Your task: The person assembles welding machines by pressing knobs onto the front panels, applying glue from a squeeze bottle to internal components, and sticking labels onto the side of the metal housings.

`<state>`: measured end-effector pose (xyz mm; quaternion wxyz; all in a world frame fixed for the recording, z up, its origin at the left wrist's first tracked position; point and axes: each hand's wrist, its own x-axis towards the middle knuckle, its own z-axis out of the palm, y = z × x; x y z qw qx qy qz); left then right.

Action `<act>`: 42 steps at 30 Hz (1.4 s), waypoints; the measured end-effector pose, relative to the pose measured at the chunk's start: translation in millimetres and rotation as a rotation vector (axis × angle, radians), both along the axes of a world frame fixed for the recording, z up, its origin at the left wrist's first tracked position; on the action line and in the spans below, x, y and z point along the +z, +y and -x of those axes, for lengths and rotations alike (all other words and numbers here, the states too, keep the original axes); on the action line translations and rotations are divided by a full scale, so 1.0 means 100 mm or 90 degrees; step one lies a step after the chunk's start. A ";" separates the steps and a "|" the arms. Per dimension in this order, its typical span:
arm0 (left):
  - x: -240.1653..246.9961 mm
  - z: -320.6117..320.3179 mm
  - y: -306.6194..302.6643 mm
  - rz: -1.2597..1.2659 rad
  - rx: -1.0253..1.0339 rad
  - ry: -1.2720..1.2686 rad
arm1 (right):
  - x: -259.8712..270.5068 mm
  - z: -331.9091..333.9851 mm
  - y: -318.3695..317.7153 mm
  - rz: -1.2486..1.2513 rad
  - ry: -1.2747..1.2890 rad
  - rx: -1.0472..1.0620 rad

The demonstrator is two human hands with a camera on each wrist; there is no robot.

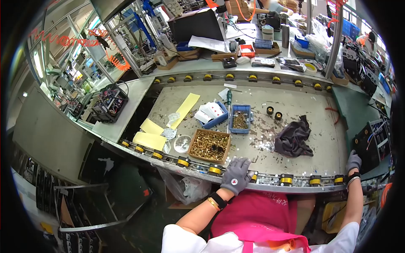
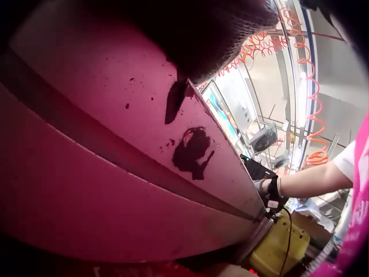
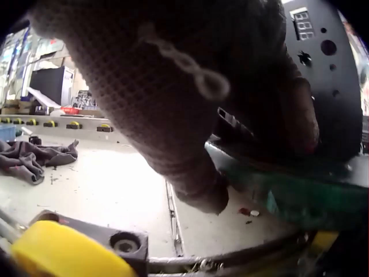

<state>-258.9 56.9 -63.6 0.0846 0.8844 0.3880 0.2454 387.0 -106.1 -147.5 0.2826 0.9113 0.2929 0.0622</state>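
My left hand [image 1: 236, 175], in a grey glove, rests on the front rail of the worktable [image 1: 261, 95] with its fingers laid forward. Just beyond it stands a cardboard box [image 1: 209, 145] full of small brass-coloured parts. At the table's right end, my gloved right hand [image 1: 353, 162] is beside a black equipment case [image 1: 371, 139]. In the right wrist view, its fingers [image 3: 190, 156] extend down at the edge of a green-topped surface [image 3: 288, 193], before a black panel [image 3: 326, 69] with a digit display. The left wrist view shows mostly a pink-tinted, worn surface [image 2: 115, 104].
Blue bins [image 1: 240, 119] with small parts and white pieces, a green-handled screwdriver [image 1: 229, 98], yellow sheets [image 1: 185, 110], two small black round parts [image 1: 278, 115] and a crumpled dark cloth [image 1: 294, 137] lie on the table. Yellow rollers [image 1: 287, 180] line the front rail.
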 end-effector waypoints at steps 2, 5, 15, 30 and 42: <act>0.00 -0.02 0.00 -0.041 0.002 -0.005 | -0.49 -0.50 0.05 0.048 -0.009 0.015; 0.05 -0.04 -0.01 -0.045 -0.005 -0.021 | -0.60 -0.70 0.10 -0.057 -0.023 0.019; 0.09 -0.04 -0.01 -0.045 -0.035 -0.033 | -0.36 -0.24 0.07 -0.218 -0.111 0.086; 0.03 0.02 -0.07 -0.019 -0.010 -0.125 | 0.75 4.56 1.38 -0.230 -0.229 0.571; 1.16 0.23 0.90 0.517 -0.083 -0.681 | 2.40 4.01 0.74 -0.671 0.375 0.820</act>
